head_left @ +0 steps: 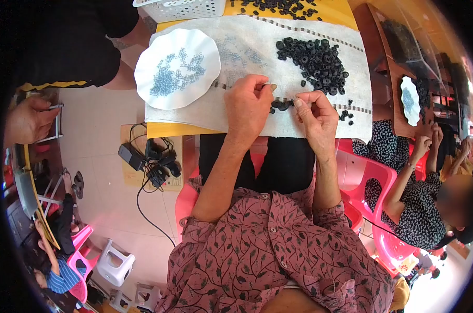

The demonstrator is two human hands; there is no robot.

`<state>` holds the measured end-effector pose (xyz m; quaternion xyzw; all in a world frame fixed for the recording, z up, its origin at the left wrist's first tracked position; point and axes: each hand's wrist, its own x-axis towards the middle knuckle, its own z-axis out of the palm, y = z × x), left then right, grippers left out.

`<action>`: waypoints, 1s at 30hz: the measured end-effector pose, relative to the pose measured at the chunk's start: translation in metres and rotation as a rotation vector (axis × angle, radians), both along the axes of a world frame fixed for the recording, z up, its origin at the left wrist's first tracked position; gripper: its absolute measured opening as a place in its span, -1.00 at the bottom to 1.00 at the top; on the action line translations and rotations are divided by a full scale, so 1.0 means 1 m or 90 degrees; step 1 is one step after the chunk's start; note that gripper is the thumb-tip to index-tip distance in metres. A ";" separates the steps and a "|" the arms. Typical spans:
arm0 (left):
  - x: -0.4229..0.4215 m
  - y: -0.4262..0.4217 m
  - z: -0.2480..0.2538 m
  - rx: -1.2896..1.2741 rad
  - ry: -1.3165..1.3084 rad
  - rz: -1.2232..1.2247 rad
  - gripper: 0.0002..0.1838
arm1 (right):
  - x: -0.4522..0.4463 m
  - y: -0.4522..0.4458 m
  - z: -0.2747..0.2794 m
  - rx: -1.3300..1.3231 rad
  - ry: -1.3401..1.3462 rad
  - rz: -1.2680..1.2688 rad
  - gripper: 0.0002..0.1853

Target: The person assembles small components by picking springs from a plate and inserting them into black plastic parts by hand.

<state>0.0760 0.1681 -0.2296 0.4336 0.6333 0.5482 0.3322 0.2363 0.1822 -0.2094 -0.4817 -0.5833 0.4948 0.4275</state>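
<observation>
My left hand [248, 107] is above the white cloth [194, 117], thumb and index finger pinched together; whatever they grip is too small to name. Close beside it, my right hand [320, 116] also has its thumb and forefinger closed, at the end of a short row of small black parts [282, 105]. Whether that row is held or lies on the cloth, I cannot tell. Beyond the right hand is a heap of small black ring-like pieces [320, 62]. To the left stands a white wavy-rimmed plate [202, 40] bearing many tiny clear bluish pieces [168, 78].
A white perforated basket [181, 9] stands at the back left, beside more black pieces [278, 8]. Cables and a power adapter [132, 155] lie below the table's left side. Other people sit nearby; one person's hand [33, 120] is at the left. Pink chairs [369, 172] stand at right.
</observation>
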 end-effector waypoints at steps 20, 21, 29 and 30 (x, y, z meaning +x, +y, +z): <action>0.002 -0.029 0.005 0.044 -0.623 -0.173 -0.78 | -0.018 -0.016 0.015 0.121 0.074 0.014 -0.91; 0.002 -0.029 0.004 0.046 -0.638 -0.176 -0.77 | -0.018 -0.017 0.015 0.121 0.074 0.015 -0.91; 0.003 -0.034 -0.005 0.059 -0.789 -0.211 -0.74 | -0.020 -0.028 0.025 0.057 0.116 0.012 -0.90; 0.003 -0.034 -0.006 0.060 -0.792 -0.212 -0.75 | -0.020 -0.029 0.027 0.057 0.115 0.013 -0.91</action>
